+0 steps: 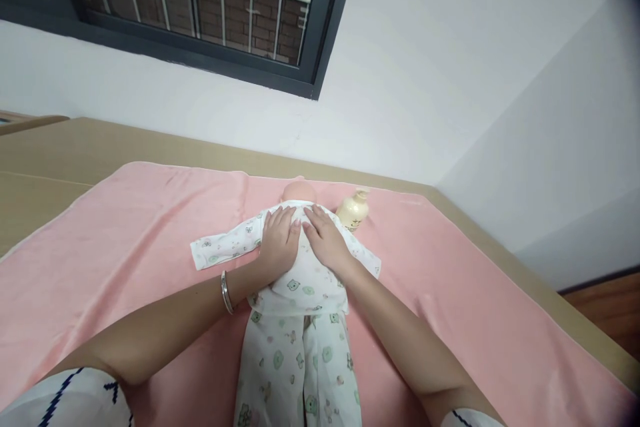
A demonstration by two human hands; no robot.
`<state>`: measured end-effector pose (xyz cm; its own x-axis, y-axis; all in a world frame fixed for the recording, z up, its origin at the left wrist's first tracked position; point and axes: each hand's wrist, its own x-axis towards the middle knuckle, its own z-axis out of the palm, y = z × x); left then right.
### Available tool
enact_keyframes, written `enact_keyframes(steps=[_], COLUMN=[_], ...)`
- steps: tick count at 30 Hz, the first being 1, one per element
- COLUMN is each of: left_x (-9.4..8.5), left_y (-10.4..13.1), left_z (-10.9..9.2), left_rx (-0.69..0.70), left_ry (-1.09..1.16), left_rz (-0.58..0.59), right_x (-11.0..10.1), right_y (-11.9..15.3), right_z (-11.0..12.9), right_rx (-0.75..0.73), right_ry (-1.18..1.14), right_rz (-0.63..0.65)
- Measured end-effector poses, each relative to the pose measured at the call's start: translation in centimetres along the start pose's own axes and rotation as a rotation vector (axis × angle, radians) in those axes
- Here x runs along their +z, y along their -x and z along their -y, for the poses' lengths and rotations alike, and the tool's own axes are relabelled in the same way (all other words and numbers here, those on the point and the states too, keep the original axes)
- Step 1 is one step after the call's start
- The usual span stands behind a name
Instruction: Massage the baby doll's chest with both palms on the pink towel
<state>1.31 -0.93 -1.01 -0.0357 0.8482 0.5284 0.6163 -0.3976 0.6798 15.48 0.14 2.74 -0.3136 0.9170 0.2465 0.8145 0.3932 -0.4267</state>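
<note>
What looks like a baby doll [307, 290] lies stretched out on a pink cloth [165, 213], its bald head [299, 191] pointing away from me. It wears a white shirt [300, 293] and white trousers [277, 360], both printed with small green and pink figures. My left hand [279, 237] rests flat on the upper left of the shirt, fingers stretched toward the neck. On the upper right of it lies my right hand [325, 237], also flat. Neither hand holds anything. The thumbs point toward each other with a small gap between them. The doll's face is not visible.
A cream pump bottle [353, 210] leans or lies on the cloth just beyond my right hand. The cloth covers much of a wooden surface [100, 147]. Behind it rises a white wall [400, 80] with a dark-framed window [313, 83]. Another wall borders the right side.
</note>
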Motion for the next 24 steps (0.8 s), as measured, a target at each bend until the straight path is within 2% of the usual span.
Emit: enact_keyframes(steps=[3, 7, 11, 15, 19, 24], left_x=[0.0, -0.1, -0.3, -0.2, 0.2, 0.3], left_y=[0.0, -0.1, -0.3, -0.3, -0.2, -0.3], left_z=[0.0, 0.1, 0.3, 0.5, 0.7, 0.9], left_rx=[-0.006, 0.042, 0.069, 0.059, 0.055, 0.011], left_ry=[-0.032, -0.091, -0.073, -0.05, -0.085, -0.224], left_rz=[0.012, 0.062, 0.069, 0.057, 0.059, 0.089], right_x=[0.2, 0.6, 0.1, -0.6, -1.0, -0.4], right_y=[0.5, 2.7, 3.3, 2.2, 0.8, -0.4], right_z=[0.5, 2.8, 3.6, 2.8, 1.2, -1.0], right_rx=[0.078, -0.032, -0.035, -0.003, 0.034, 0.063], right_ry=[0.102, 0.233, 0.157, -0.032, -0.211, -0.058], right_rz=[-0.031, 0.038, 0.096, 0.102, 0.039, 0.008])
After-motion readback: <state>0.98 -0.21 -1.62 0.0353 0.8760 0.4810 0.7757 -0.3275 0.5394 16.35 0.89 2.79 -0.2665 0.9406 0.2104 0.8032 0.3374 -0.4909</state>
